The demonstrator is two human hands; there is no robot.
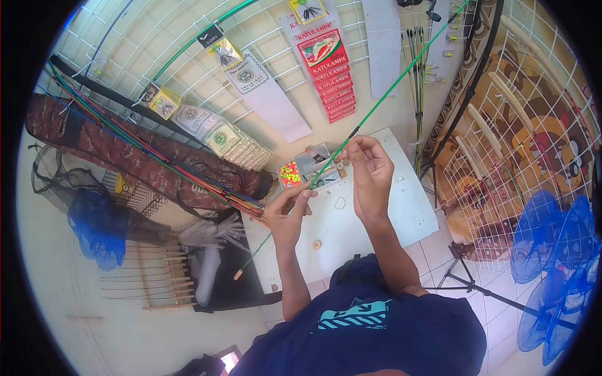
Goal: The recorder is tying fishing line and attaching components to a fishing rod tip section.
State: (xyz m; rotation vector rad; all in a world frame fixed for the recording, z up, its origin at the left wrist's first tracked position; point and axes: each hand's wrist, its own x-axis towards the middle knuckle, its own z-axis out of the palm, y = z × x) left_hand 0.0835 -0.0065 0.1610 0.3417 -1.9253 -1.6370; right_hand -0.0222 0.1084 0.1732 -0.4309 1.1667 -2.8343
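A thin green fishing rod [392, 89] slants across the view from a light-coloured butt at lower left to the upper right. My left hand [288, 212] is closed around its lower part, above the white table. Beside the rod's dark band, my right hand [371, 168] is raised with thumb and fingertips pinched together. What lies in that pinch is too small to make out. Behind the hands, a compartment box [323, 182] on the table holds neon red and yellow beads [290, 175] and small parts. A dark thin loop [340, 203] and a round tan disc [316, 244] lie on the tabletop.
A white wire grid [169, 37] with hanging packets [326, 69] stands behind the table [401, 210]. Several rods [157, 138] and a camouflage rod bag [144, 150] lean at left. Blue nets [539, 250] and a black tripod [464, 269] are at right.
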